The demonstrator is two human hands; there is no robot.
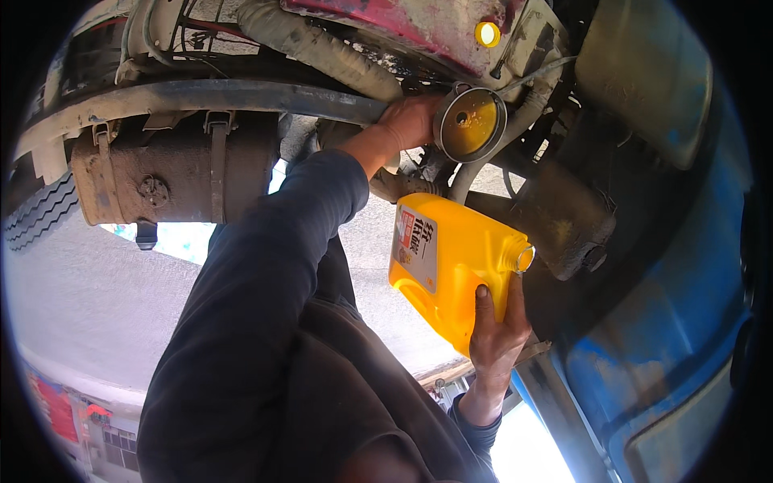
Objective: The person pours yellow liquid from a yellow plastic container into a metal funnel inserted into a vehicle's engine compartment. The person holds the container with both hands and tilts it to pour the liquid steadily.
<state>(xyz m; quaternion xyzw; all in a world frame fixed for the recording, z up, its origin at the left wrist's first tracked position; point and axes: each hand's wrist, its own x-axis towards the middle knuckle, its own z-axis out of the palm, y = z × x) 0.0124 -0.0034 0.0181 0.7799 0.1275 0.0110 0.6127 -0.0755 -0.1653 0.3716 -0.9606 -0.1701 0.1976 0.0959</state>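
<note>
At the upper centre, my left hand (409, 123) is closed at the left side of a round metal funnel (469, 158). Some of its fingers are hidden behind the funnel. A yellowish film with small bubbles shows inside the funnel, around a dark hole. Below it, my right hand (498, 334) grips a yellow plastic jug (463, 241) by its lower right side, thumb and fingers pressed against the wall. The jug is tilted, with its uncapped mouth (525, 258) facing right, apart from the funnel. A white and red label covers its left face.
A dirty brown tank (177, 173) hangs in straps at the left under a long dark frame rail (233, 95). Thick hoses (318, 50) and a red cover (394, 28) lie above. A dark canister (560, 217) and blue vehicle panel (668, 298) stand at the right.
</note>
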